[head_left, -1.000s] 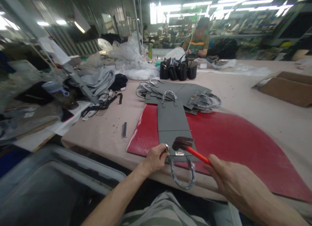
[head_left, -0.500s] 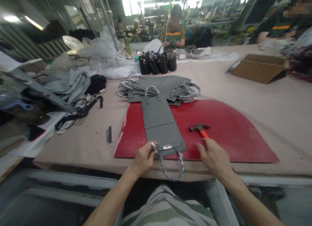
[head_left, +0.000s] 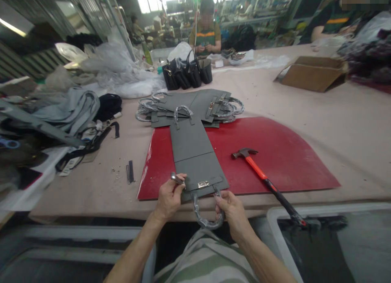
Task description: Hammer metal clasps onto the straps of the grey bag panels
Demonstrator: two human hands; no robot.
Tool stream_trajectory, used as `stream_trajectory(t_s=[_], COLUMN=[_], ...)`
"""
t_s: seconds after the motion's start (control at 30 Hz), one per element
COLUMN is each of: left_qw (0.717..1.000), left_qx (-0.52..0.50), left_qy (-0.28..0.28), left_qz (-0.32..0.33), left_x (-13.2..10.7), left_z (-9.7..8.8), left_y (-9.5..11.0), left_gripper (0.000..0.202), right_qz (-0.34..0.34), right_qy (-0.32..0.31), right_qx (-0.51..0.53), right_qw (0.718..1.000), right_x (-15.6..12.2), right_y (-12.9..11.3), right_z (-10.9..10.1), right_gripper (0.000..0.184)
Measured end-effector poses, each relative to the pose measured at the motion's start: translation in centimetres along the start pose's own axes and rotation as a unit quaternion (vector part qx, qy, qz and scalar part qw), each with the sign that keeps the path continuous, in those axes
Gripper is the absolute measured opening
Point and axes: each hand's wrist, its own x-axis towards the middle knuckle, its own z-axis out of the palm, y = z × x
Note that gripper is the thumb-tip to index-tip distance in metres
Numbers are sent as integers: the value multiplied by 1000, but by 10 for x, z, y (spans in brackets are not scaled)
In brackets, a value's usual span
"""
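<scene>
On the red board (head_left: 275, 152), at the front of the table (head_left: 104, 193), a grey panel (head_left: 195, 140) is lying flat, its far end meeting a pile (head_left: 197, 97) of similar panels. A metal clasp (head_left: 203, 185) is sitting near its close end, where a wrapped handle (head_left: 207, 224) is jutting past the table edge. The left hand (head_left: 169, 199) is pinching a short metal tool (head_left: 176, 177) between thumb and fingers, just beside the panel's near left corner. The right hand (head_left: 233, 211) is grasping the handle's right side, fingers curling round it. To the right, a hammer (head_left: 259, 169) is resting with its head on the board and its grip reaching beyond the edge, over the right bin (head_left: 273, 218); whether it is touching the rim, I cannot tell. Inside that bin something dark is showing, too dim to name. The left bin (head_left: 82, 232) is standing below the table, its contents lost in shadow. Farther right, a carton (head_left: 311, 77) is standing open; what it is holding, I cannot tell. Beyond the pile, black bags (head_left: 186, 73) are standing close together, their insides mostly hidden.
</scene>
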Motion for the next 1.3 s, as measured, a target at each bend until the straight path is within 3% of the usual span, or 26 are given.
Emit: stream_trajectory(t_s=[0.1, 0.2, 0.3, 0.4, 0.53, 0.8, 1.3], left_qw=[1000, 996, 988, 983, 974, 971, 956], left_qx=[-9, -59, -92, -119, -147, -171, -244], left_qy=[-28, -24, -33, -37, -50, -82, -95], left_qz=[8, -66, -120, -134, -168, -146, -131], left_x=[-3, -2, 2, 4, 2, 8, 4], left_z=[6, 18, 25, 26, 25, 31, 16], left_y=[12, 21, 22, 21, 28, 45, 31], left_gripper=[11, 13, 14, 14, 17, 17, 23], right_qz=[32, 95, 107, 82, 54, -10, -31], right_qy=[-72, -158, -132, -101, -118, -122, -190], right_qx=[68, 159, 196, 220, 215, 180, 120], right_qw=[995, 970, 966, 967, 968, 976, 974], right_x=[-16, -28, -28, -17, -9, -3, 16], right_y=[14, 33, 42, 40, 29, 13, 18], right_z=[11, 22, 23, 16, 14, 24, 20], right_gripper=[51, 51, 50, 50, 47, 33, 27])
